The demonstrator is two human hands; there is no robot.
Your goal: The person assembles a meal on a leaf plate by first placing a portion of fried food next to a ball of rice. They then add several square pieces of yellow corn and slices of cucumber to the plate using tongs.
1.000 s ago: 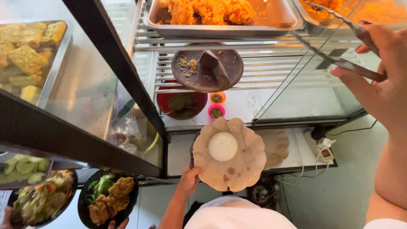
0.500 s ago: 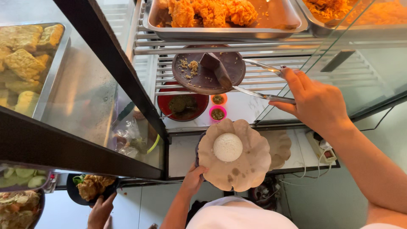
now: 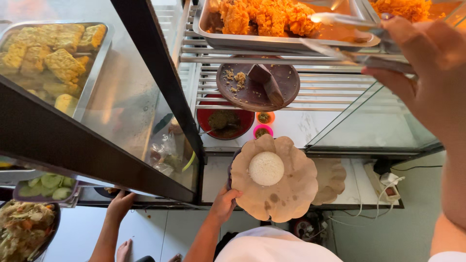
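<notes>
- Metal tongs [image 3: 349, 36]: held up close to the camera at the upper right, above the tray rim, their two arms spread and nothing between the tips.
- Right hand [image 3: 427, 68]: fingers closed around the tongs' handle.
- Left hand [image 3: 224, 204]: lower down, gripping the edge of a brown-paper-lined plate [image 3: 286, 194] that carries one white rice mound [image 3: 266, 168].
- Another person's hand [image 3: 119, 206]: resting at the display case's lower edge, left of the plate.
- White bench [image 3: 301, 128]: bears a red bowl [image 3: 225, 121] of dark green paste and two small cups, orange [image 3: 265, 118] and pink [image 3: 262, 131].
- Wire shelf above: a round brown dish [image 3: 242, 92] with crumbs and a pestle [image 3: 266, 82].
- Farthest: a steel tray [image 3: 272, 42] of fried chicken [image 3: 262, 17].
</notes>
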